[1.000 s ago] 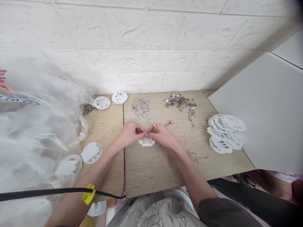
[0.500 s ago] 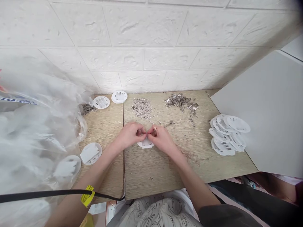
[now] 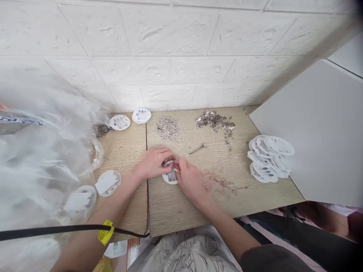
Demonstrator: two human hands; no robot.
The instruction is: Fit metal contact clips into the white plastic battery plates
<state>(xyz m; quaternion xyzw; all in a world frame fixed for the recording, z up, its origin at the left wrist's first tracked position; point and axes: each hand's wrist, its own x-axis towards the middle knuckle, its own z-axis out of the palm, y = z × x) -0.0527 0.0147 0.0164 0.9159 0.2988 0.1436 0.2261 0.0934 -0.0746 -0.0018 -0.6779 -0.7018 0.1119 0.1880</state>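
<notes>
Left hand (image 3: 155, 162) and right hand (image 3: 191, 181) were together at one o'clock on the central disc (image 3: 171, 178), grip unclear; it looked unfinished. Whether the stack (image 3: 270, 160) at three was done didn't show.

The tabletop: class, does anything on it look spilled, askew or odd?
Reddish-brown marks, perhaps stains, blotch the tabletop beside the right hand. One tiny shiny piece lies alone near its front edge, away from the metal heaps.

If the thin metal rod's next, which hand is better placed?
Likely the right hand: the thin metal rod lies just beyond it. The left hand is farther off; both are at the white disc.
</notes>
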